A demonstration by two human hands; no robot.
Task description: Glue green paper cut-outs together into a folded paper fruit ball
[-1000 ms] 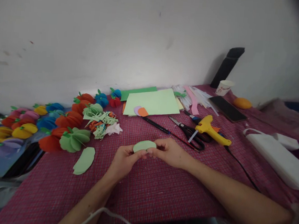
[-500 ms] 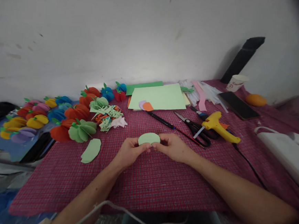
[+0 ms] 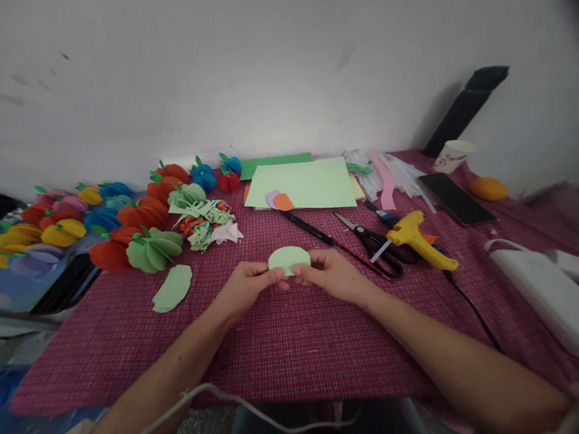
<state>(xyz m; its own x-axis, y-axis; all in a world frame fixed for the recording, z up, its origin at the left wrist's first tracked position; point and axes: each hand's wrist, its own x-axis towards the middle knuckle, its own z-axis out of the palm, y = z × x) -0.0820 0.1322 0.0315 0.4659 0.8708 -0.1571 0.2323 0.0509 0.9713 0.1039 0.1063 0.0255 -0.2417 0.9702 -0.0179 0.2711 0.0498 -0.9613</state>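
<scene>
Both ends of a pale green oval point(image 3: 290, 256) are pinched between thumb and fingers, the left hand point(image 3: 246, 288) grasping one side and the right hand point(image 3: 332, 274) the other. The oval is held over the middle of the table, near the person; whether it touches the cloth point(image 3: 283, 357) I cannot tell.

On the cup point(image 3: 453, 156) at the back right is a reddish-brown print, too small to read.

The cloth is red with a fine dark check, and its near edge hangs above the person's lap. Left of the hands lies a green cutout point(image 3: 172, 289), with layered paper shapes point(image 3: 142, 212) in orange, green, blue, yellow and lilac crowded beyond it and scraps point(image 3: 203, 227) just beside them. Green sheets point(image 3: 302, 181) lie toward the wall point(image 3: 232, 59), which is greyish white and smudged. To the right, a yellow glue gun point(image 3: 420, 242) rests across the handles of the scissors point(image 3: 363, 235), its black cord point(image 3: 476, 319) trailing toward the person. A phone point(image 3: 456, 198) lies dark near the cup, a white device point(image 3: 554, 298) sits further right, and a tall black object point(image 3: 465, 110) leans at the wall.
</scene>
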